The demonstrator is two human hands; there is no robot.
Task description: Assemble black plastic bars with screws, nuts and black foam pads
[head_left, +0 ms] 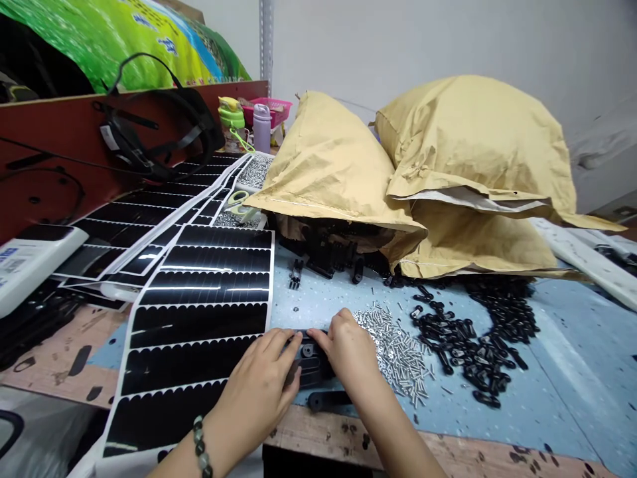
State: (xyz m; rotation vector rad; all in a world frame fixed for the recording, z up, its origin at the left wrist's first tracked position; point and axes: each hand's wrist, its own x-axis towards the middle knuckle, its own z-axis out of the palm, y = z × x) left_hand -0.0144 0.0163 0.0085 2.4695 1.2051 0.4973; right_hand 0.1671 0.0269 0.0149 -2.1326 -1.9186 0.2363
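Both hands are at a black plastic part (309, 364) on the blue table surface near the front edge. My left hand (261, 382) has its fingers bent against the part's left side. My right hand (348, 345) is closed, with thumb and forefinger at the part's upper right corner; whatever its fingertips pinch is too small to make out. Below the part lies another black piece (328, 399) with a rounded end. A pile of small silver screws (398, 355) spreads just right of my right hand.
Small black parts (460, 338) are heaped at the right. Behind stand large tan paper sacks (333, 159), (478, 139), one open with black parts inside. Sheets of black stickers (199, 318) cover the left. Farther back are a purple bottle (261, 127) and a headset (159, 133).
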